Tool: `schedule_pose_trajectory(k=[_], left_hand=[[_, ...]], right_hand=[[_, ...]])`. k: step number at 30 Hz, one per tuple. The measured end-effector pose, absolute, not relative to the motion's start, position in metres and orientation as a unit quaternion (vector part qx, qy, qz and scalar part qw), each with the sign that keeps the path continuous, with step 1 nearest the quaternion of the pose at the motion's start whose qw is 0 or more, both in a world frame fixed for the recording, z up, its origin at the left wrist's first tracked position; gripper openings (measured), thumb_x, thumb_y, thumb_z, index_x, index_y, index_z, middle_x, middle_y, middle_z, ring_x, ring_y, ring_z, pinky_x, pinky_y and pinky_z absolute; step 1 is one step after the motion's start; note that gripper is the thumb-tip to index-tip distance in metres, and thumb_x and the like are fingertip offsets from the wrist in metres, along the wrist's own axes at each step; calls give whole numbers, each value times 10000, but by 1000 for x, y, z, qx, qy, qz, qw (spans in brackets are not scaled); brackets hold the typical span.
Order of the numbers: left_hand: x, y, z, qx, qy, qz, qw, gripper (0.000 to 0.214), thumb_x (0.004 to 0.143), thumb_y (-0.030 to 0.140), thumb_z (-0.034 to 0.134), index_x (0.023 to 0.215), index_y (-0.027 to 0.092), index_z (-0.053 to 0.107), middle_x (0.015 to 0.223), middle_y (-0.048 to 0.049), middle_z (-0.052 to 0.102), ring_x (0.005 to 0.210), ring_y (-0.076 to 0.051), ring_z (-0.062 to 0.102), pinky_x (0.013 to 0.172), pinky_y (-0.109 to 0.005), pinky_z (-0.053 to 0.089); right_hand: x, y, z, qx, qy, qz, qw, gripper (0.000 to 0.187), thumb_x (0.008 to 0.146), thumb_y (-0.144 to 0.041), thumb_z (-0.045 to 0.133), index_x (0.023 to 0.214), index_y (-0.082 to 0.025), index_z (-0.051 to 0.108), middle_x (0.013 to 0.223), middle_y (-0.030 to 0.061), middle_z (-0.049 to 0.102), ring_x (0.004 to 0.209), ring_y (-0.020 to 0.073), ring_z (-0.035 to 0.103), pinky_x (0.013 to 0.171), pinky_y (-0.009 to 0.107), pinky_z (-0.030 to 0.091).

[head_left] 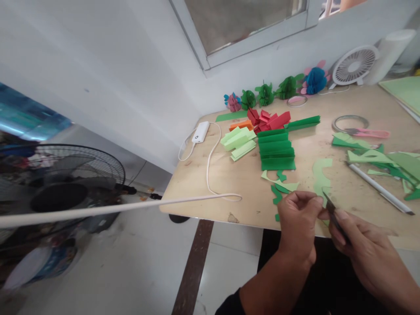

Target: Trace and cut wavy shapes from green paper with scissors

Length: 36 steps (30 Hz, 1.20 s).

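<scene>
table (187,181): bears folded paper (277,151), likely for easy reach
right hand (364,240): wrapped round scissors (335,218), tip forward, seemingly for control
left hand (300,212): fingertips pinched, contents hidden
pale green cutout (318,175): flat on table beyond both hands

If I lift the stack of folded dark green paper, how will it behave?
The stack looks like thin paper, so it is probably light. It looks ridged, so pressing would likely flatten it. Nothing visible binds it, so it may spread apart.
</scene>
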State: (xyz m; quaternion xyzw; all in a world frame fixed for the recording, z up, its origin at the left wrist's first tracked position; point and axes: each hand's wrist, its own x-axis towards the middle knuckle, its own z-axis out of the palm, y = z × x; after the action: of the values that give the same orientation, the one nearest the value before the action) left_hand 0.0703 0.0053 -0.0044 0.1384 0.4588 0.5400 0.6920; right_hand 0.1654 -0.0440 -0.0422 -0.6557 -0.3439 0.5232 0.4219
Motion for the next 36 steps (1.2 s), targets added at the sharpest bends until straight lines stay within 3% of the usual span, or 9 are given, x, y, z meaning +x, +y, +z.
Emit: schedule_pose_trajectory(k=[7,12,16,19,27,33,36], left_hand=[[68,9,-8,153,469,542,680,300,546,298,822,690,137,612,614,-7,617,540,-92,539,614,-250,446],[64,9,-7,170,461,544,680,240,604,264,791,700,131,615,625,-6,619,570,-91,555,633,-238,456],[62,6,-8,177,447,547,685,217,644,259,777,718,129,620,649,-9,628,592,-94,571,664,-244,472],[64,7,-7,160,465,539,684,272,586,294,811,667,133,607,604,-2,603,562,-96,556,631,-246,466],[67,6,-2,131,460,546,688,264,539,291,797,627,140,600,548,7,564,513,-89,506,546,-234,434],[67,4,-5,144,457,550,684,285,569,295,801,668,134,588,591,-6,592,541,-88,525,596,-230,434],[67,3,-3,140,453,552,686,264,578,284,787,653,140,578,571,6,570,521,-84,498,581,-234,428]], right_hand=[[169,-45,-44,-673,-372,500,399,527,789,-699,531,549,-236,454,531,-39,352,503,119,327,458,271,339],[170,-44,-43,-682,-382,491,385,476,775,-717,522,767,-244,578,514,-53,376,478,134,356,453,287,323],[169,-44,-39,-684,-392,481,383,510,772,-738,501,641,-246,527,511,-44,364,476,130,351,456,292,324],[168,-43,-37,-686,-400,477,378,558,779,-747,478,546,-240,483,515,-32,367,482,125,352,461,291,332],[165,-42,-35,-685,-385,481,388,579,761,-769,484,552,-230,511,519,-32,370,486,117,352,459,279,337],[162,-40,-30,-690,-381,478,389,612,735,-795,480,489,-237,430,502,-36,330,461,112,328,437,283,338],[161,-39,-30,-688,-389,476,385,594,754,-779,474,513,-236,467,505,-35,344,462,117,344,445,285,342]])
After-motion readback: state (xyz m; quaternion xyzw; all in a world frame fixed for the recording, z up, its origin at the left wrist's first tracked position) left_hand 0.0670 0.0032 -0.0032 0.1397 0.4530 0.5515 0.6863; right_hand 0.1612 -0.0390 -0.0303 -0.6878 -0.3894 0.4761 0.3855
